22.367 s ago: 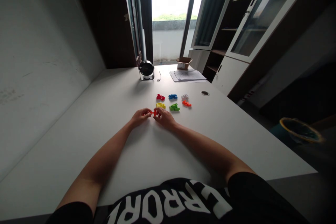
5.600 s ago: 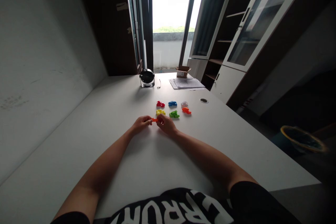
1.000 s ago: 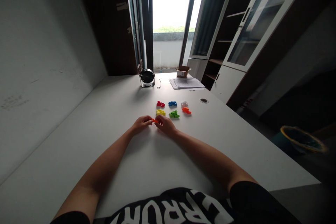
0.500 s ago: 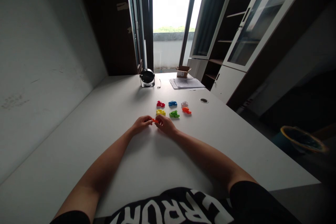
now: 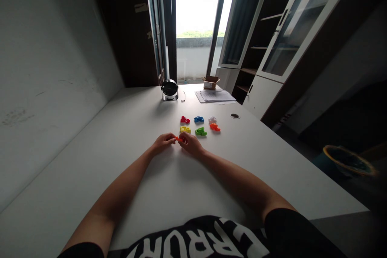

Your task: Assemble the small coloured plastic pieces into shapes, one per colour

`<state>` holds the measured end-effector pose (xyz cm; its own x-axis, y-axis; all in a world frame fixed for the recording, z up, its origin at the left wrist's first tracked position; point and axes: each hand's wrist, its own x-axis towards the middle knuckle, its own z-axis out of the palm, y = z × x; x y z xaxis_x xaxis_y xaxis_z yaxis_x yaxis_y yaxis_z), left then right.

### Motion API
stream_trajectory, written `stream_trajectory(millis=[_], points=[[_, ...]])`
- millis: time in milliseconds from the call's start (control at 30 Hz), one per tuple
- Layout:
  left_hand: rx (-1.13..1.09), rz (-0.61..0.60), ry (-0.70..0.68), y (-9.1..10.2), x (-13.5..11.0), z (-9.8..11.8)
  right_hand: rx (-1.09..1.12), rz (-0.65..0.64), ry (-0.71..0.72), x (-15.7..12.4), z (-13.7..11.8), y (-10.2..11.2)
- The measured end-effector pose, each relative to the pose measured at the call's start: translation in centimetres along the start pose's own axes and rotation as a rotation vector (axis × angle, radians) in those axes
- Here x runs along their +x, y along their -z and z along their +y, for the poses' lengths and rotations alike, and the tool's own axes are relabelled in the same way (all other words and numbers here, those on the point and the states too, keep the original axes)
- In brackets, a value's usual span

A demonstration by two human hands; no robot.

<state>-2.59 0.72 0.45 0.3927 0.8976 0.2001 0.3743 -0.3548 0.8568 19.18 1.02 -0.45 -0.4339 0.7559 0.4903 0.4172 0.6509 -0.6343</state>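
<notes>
Between my two hands is a small orange-red plastic piece [image 5: 178,139], partly covered by fingers. My left hand [image 5: 164,142] pinches its left end, and my right hand [image 5: 191,143] grips its right end. Just beyond lie small plastic pieces in loose rows, perhaps toy vehicles. The nearer row has a yellow piece [image 5: 185,129], a green piece [image 5: 200,131] and an orange piece [image 5: 215,127]. Behind them are a red piece [image 5: 185,120], a blue piece [image 5: 198,119] and a white piece [image 5: 212,119].
On the white table [image 5: 127,117], a round black-and-silver device [image 5: 169,90] stands at the back. Papers [image 5: 216,96] and an open cardboard box [image 5: 210,82] are at the back right. A cable hole [image 5: 235,116] lies nearer. A wall borders the left; a bin [image 5: 347,161] stands right.
</notes>
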Motion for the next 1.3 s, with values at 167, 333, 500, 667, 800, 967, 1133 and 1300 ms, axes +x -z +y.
stream_trajectory(millis=[167, 333, 500, 667, 800, 967, 1133, 1300], points=[[0.003, 0.009, 0.001, 0.0, -0.1, 0.2, 0.012, 0.006, 0.003, 0.0, 0.1, 0.0], [0.001, 0.001, 0.004, 0.0, 0.0, 0.1, 0.008, 0.005, 0.006, 0.0, 0.1, -0.1], [-0.004, -0.003, 0.004, 0.0, 0.0, -0.3, -0.001, 0.006, 0.009, 0.0, 0.1, 0.0], [-0.010, 0.001, 0.004, 0.0, 0.1, -0.5, -0.002, 0.013, 0.002, 0.0, 0.3, 0.0], [-0.023, 0.009, 0.001, 0.0, 0.1, -0.6, -0.005, 0.014, -0.003, 0.0, 0.2, 0.0], [-0.084, 0.026, -0.011, 0.0, 0.1, -0.7, -0.028, 0.032, -0.026, 0.0, 0.0, 0.0], [-0.118, 0.033, -0.023, -0.1, 0.2, -0.8, -0.043, 0.060, -0.054, 0.0, 0.1, -0.1], [-0.099, 0.061, -0.025, -0.2, 0.2, -0.9, -0.055, 0.054, -0.054, 0.0, 0.1, 0.0]])
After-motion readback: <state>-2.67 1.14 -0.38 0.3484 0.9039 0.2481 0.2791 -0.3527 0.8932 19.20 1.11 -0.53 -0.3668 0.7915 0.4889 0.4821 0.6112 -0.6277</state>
